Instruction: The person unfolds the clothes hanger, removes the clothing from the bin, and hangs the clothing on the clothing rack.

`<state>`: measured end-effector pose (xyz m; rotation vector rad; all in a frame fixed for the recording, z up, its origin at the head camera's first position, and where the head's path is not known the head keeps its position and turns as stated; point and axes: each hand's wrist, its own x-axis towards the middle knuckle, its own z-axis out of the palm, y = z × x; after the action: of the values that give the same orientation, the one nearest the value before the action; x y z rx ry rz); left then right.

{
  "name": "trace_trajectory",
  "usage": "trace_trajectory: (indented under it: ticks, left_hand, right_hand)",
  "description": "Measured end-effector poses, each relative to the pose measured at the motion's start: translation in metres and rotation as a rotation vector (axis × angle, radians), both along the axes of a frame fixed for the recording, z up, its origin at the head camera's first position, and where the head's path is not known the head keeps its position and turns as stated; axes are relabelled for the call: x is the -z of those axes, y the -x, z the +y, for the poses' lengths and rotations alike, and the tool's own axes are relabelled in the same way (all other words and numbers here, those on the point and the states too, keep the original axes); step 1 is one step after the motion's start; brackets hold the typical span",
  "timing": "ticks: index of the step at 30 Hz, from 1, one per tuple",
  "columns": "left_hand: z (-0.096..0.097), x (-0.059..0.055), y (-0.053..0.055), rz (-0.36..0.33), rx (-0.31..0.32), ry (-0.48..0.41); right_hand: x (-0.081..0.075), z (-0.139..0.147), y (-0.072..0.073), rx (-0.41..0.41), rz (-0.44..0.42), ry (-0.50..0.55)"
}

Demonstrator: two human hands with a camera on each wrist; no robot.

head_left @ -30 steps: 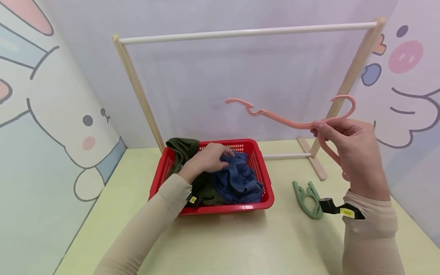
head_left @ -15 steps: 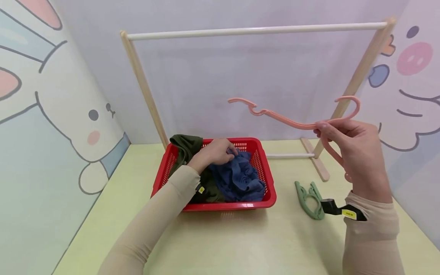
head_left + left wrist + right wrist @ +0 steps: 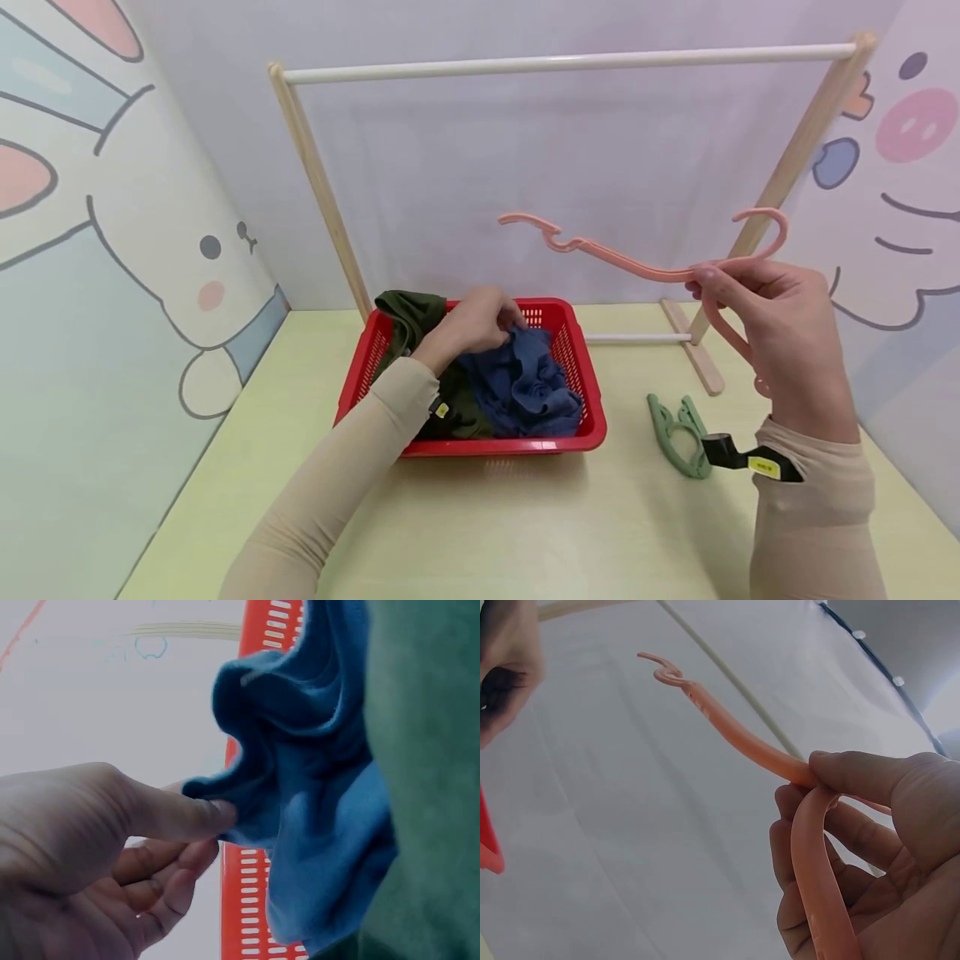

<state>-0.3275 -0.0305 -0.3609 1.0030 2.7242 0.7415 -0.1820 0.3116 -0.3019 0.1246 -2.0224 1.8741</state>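
Note:
My left hand (image 3: 480,321) is over the red basket (image 3: 592,408). Between thumb and fingers it pinches an edge of the blue cloth garment (image 3: 300,795), as the left wrist view shows up close. The rest of that garment lies crumpled in the basket's right half. A dark green garment (image 3: 408,321) fills the left side and hangs over the back rim. Up at the right, my right hand (image 3: 787,333) grips a pink folding hanger (image 3: 750,742) near its middle. One hanger arm points left and the other runs down along the palm; its hook curves up above the hand.
Behind the basket stands a clothes rack with a white top rail (image 3: 570,62) and wooden posts. A green folding hanger (image 3: 678,437) lies folded on the pale yellow table (image 3: 480,525), right of the basket. Cartoon-printed walls close in both sides.
My left hand has shifted slightly back and to the right and now pinches the blue garment's edge. The right hand holds the pink hanger much as before. The head view has turned slightly.

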Motion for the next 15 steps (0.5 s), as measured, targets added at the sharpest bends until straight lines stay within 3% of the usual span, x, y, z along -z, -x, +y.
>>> trace_trajectory:
  ticks: [15]
  left_hand:
    - [-0.007, -0.013, -0.005, 0.143, 0.036, -0.072]
  right_hand:
    - [0.000, -0.001, -0.001, -0.030, 0.001, 0.021]
